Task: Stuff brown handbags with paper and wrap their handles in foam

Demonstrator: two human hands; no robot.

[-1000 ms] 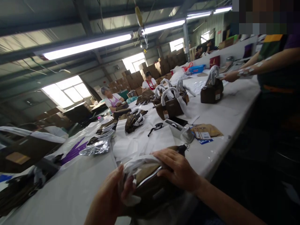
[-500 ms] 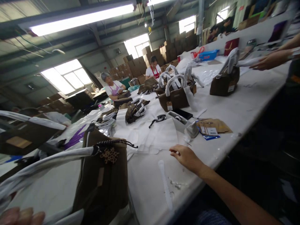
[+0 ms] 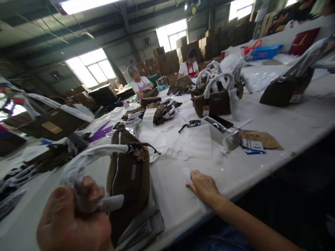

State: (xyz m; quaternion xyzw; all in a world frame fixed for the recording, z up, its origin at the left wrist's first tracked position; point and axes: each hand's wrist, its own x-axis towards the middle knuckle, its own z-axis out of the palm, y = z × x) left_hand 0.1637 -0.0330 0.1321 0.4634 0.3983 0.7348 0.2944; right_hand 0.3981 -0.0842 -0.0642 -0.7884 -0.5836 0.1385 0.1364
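Note:
My left hand [image 3: 74, 216] is closed round the white-wrapped handle [image 3: 91, 155] of a brown handbag [image 3: 128, 181], which stands upright on the white table [image 3: 288, 129] close to me. A dark braided tassel with a spotted charm [image 3: 140, 151] hangs at the bag's top. My right hand [image 3: 204, 186] lies on the table to the right, fingers down on a strip of white wrapping paper [image 3: 187, 172]; whether it grips the strip I cannot make out.
Sheets of white paper [image 3: 183, 141], a tape dispenser [image 3: 218, 129] and brown tags [image 3: 258, 139] lie beyond my right hand. More brown handbags [image 3: 216, 101] stand along the table. Two seated workers [image 3: 140, 83] are at the far end. Cardboard boxes are stacked behind.
The bag went from being held in both hands at the table's edge to standing upright at my left, hung from my left hand. My right hand let go and came down onto the paper strip.

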